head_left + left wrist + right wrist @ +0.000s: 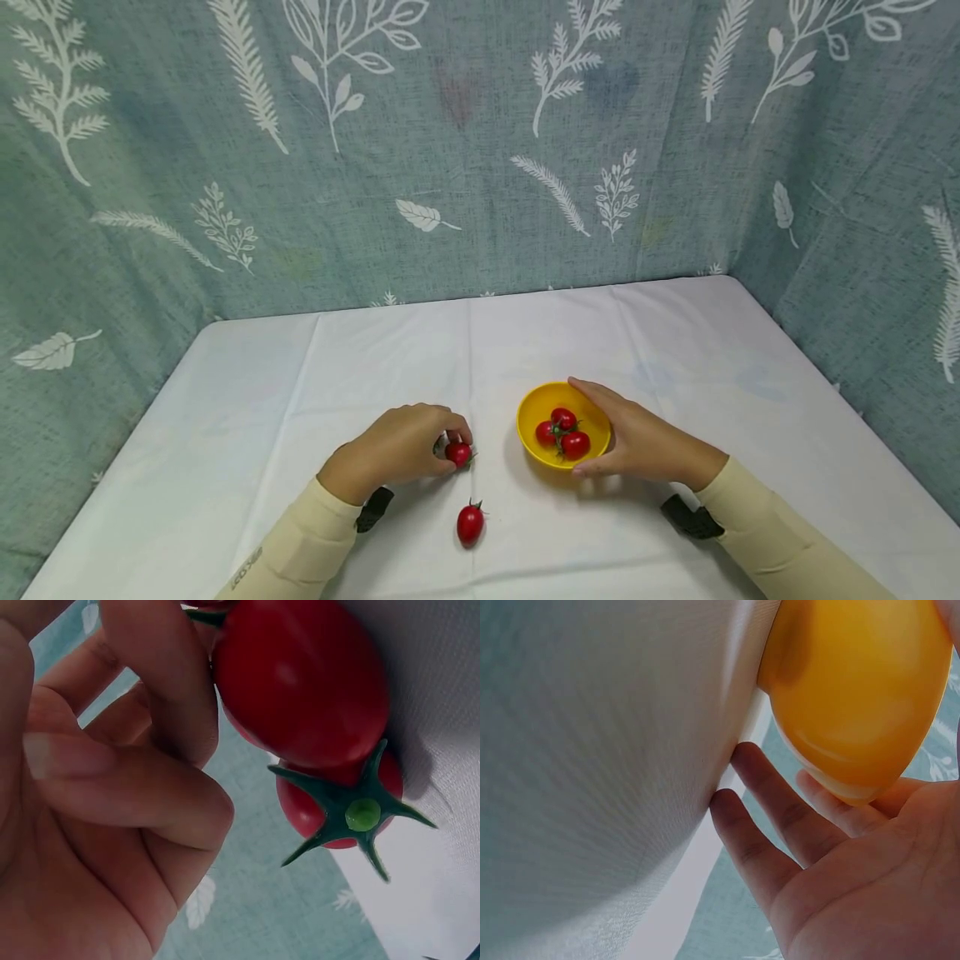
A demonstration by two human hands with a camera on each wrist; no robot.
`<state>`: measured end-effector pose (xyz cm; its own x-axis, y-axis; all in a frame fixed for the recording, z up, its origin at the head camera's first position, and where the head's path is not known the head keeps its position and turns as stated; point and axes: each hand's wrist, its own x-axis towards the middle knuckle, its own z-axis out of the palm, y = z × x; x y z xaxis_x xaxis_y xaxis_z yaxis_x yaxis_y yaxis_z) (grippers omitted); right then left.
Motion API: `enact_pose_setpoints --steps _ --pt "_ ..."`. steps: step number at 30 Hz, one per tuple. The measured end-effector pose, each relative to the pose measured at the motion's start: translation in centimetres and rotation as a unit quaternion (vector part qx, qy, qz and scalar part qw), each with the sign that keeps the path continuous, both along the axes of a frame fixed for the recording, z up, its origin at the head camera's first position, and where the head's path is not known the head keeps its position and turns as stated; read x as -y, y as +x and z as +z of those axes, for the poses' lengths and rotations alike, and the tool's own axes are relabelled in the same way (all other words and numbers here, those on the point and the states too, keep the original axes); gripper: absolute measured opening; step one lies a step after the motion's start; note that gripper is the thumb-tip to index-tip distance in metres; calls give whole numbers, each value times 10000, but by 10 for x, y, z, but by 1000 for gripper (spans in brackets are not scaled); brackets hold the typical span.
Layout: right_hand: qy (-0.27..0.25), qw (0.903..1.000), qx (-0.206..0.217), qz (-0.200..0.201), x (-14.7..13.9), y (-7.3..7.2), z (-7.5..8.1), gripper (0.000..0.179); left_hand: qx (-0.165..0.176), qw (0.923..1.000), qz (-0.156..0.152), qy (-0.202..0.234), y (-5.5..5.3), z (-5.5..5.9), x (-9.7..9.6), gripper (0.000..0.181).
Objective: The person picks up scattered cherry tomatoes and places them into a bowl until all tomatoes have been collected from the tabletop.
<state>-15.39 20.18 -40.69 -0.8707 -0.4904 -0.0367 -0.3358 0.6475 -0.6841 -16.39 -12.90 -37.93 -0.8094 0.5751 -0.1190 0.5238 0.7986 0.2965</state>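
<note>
My left hand [401, 442] has its thumb and fingers curled about a red cherry tomato [458, 454] low over the white table. Nearer me lies another cherry tomato [470, 527], its green stem end pointing away. Close up in the left wrist view, a finger edge meets a glossy tomato [300, 682]; a star-shaped green calyx [362, 814] shows below it. On the right, my right hand [637, 433] holds a small yellow bowl [534, 408], thumb and forefinger spread along its rim. Three cherry tomatoes [573, 445] sit inside. The right wrist view shows fingertips [751, 757] low by the tablecloth.
A white cloth [360, 358] with fold lines covers the table. Blue-green curtains [480, 167] with white leaf prints hang behind it and along both sides. Dark straps [690, 517] sit at the wrists below cream sleeves.
</note>
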Motion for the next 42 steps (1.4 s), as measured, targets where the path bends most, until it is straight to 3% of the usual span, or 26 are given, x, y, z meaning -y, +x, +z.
enact_pose_setpoints --steps 9,16,30,42 --pt "-3 10000 2 6 -1 -1 -1 115 -17 10000 -43 51 0 -1 0 19" --pt "19 10000 -65 16 -1 0 -1 115 -241 9994 -172 153 1 0 -2 16" --pt "-22 10000 -31 19 0 0 1 115 -375 9991 -60 172 4 3 -8 18" --pt "-6 10000 -29 4 0 0 1 115 -703 9965 -315 309 7 10 -10 20"
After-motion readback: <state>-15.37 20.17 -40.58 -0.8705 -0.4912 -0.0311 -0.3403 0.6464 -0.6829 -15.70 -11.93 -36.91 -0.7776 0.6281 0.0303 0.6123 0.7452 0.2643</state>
